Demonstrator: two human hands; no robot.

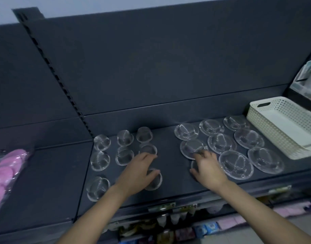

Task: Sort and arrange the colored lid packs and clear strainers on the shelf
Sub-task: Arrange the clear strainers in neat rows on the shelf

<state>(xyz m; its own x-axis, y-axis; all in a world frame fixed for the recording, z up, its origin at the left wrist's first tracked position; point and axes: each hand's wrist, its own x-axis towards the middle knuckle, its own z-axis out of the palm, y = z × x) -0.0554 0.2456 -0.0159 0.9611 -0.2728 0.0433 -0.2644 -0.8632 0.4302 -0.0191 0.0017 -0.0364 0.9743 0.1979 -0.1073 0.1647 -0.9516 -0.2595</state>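
On the shelf, clear strainers are touched by 2 hands, left hand and right hand (fingers outstretched, nothing gripped).

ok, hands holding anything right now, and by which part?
Nothing clearly gripped. The left hand touches a small strainer with straight fingers; the right hand rests fingertips on the near rim of a large strainer. Both lie on the shelf.

The pink round-lid plastic pack runs off the left edge, and the cream perforated plastic basket runs off the right. The right hand covers most of one clear round strainer. The left hand hides part of a smaller clear strainer. The packaged goods on the lower shelf are blurred and their labels are unreadable.
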